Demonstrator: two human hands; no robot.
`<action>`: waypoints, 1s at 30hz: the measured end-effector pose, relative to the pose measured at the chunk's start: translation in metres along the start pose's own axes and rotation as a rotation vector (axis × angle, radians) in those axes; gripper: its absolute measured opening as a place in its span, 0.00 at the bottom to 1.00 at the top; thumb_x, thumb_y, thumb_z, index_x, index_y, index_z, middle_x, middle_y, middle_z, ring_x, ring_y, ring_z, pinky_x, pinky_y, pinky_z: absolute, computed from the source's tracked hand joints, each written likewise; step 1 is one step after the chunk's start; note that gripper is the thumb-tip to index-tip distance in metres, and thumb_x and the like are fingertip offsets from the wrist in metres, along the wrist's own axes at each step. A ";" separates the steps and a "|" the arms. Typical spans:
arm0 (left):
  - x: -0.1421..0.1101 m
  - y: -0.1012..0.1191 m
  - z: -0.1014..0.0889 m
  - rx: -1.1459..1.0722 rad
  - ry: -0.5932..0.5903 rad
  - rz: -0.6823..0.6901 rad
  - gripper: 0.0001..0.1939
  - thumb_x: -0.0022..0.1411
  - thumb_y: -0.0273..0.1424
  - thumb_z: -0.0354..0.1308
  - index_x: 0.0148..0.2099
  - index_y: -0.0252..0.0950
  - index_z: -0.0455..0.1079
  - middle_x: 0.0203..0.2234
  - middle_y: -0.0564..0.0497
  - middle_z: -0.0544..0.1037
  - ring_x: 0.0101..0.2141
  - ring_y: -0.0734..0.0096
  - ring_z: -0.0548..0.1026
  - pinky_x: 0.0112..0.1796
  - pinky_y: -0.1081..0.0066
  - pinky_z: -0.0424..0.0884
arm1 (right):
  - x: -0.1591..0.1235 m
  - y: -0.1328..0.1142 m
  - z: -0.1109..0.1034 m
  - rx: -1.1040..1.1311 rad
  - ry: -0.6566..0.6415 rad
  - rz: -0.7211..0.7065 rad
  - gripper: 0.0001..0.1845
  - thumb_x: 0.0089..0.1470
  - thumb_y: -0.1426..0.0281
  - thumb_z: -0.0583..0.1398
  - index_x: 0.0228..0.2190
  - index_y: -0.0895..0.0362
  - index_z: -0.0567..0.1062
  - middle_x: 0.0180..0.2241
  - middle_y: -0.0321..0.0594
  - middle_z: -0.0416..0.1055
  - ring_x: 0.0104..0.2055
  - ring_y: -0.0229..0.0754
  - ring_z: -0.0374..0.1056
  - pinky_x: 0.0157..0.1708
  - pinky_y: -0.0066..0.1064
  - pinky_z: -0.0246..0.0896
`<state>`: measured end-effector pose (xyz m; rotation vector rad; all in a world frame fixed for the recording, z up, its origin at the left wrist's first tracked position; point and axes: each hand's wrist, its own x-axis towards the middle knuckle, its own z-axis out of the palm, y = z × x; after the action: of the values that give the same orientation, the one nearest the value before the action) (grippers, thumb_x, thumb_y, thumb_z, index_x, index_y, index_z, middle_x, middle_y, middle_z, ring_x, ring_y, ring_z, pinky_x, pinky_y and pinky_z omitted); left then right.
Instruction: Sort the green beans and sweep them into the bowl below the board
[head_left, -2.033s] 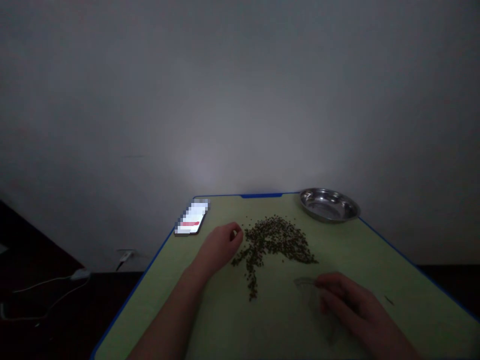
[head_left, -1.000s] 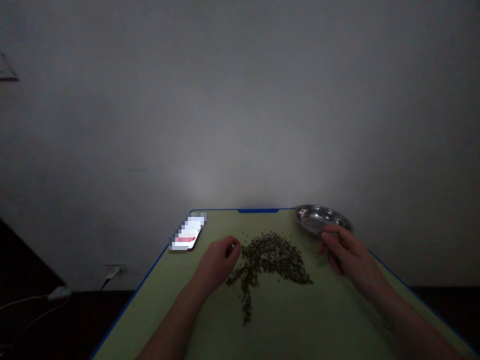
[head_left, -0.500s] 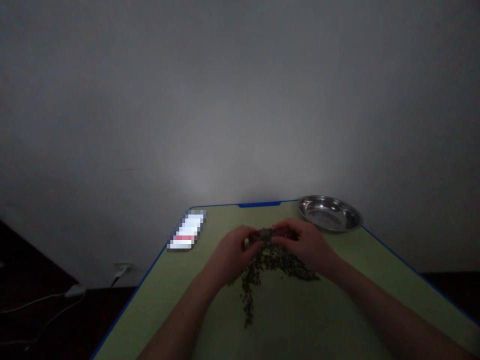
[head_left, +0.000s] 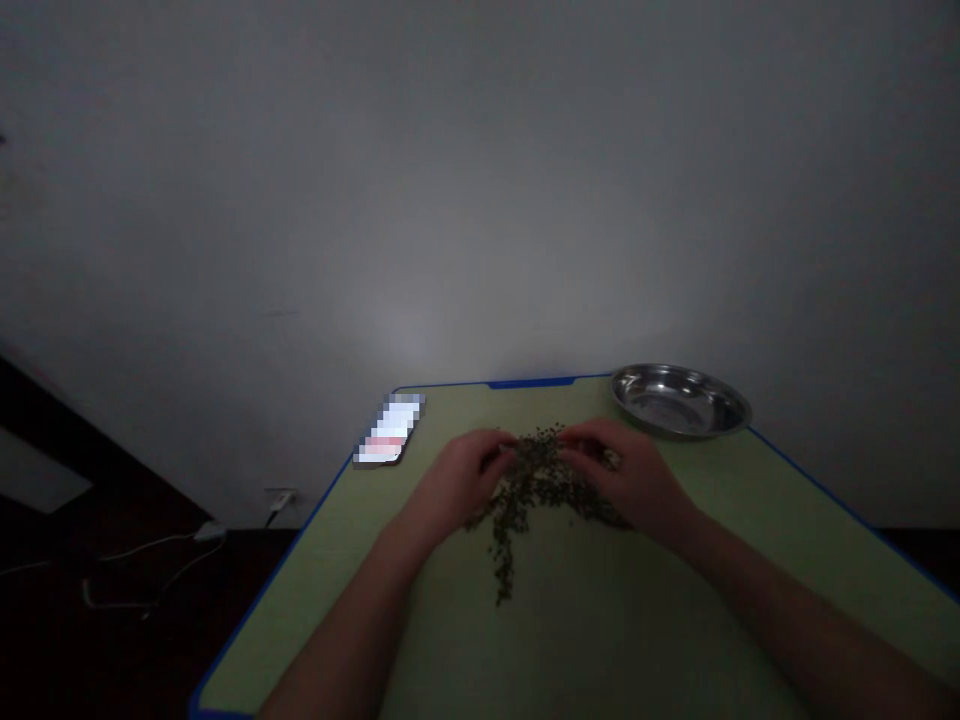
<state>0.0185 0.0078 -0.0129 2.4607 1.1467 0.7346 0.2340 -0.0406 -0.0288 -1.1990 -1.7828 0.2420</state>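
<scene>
A heap of small dark greenish-brown dried bits [head_left: 536, 470] lies on the table, with a thin tail trailing toward me. From the left, my left hand [head_left: 465, 480] reaches the heap's far part, its thumb and fingers curled in a pinch at the bits. Opposite it, my right hand [head_left: 619, 470] is bent the same way, thumb and fingertips drawn together at the heap's right side. Loose bits show between the two sets of fingertips. What exactly each pinch contains is partly hidden, and the dim light blurs the pieces.
A shiny metal bowl [head_left: 679, 400] stands at the table's far right corner. A phone [head_left: 390, 430] with a lit, blurred screen lies at the far left. The pale green table [head_left: 570, 620] has a blue edge and meets a wall. Cables [head_left: 154, 548] run on the left.
My hands have moved slightly apart, and more of the bits show between the fingertips. The whole view has shifted a little, so the table appears higher and further right.
</scene>
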 end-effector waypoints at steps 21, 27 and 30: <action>-0.117 0.038 -0.052 0.034 -0.369 -0.284 0.11 0.66 0.37 0.48 0.40 0.41 0.71 0.34 0.55 0.77 0.36 0.70 0.73 0.38 0.71 0.66 | 0.004 0.023 -0.013 -0.162 0.026 -0.083 0.10 0.59 0.68 0.56 0.29 0.58 0.75 0.27 0.40 0.72 0.28 0.41 0.66 0.31 0.33 0.58; -0.114 0.043 -0.034 0.029 -0.378 -0.265 0.11 0.66 0.35 0.49 0.43 0.43 0.73 0.38 0.57 0.79 0.39 0.71 0.75 0.42 0.72 0.66 | 0.004 0.023 -0.014 -0.191 0.020 -0.098 0.11 0.58 0.68 0.56 0.28 0.58 0.74 0.26 0.39 0.71 0.27 0.40 0.65 0.30 0.33 0.57; -0.110 0.038 -0.028 0.076 -0.362 -0.243 0.12 0.66 0.35 0.49 0.45 0.43 0.73 0.39 0.55 0.79 0.40 0.69 0.75 0.42 0.70 0.66 | 0.004 0.023 -0.015 -0.198 0.016 -0.104 0.11 0.58 0.68 0.56 0.26 0.58 0.73 0.25 0.39 0.70 0.27 0.40 0.64 0.30 0.32 0.56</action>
<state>-0.0339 -0.0996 -0.0060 2.3269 1.3106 0.1690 0.2596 -0.0305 -0.0317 -1.2375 -1.8824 -0.0047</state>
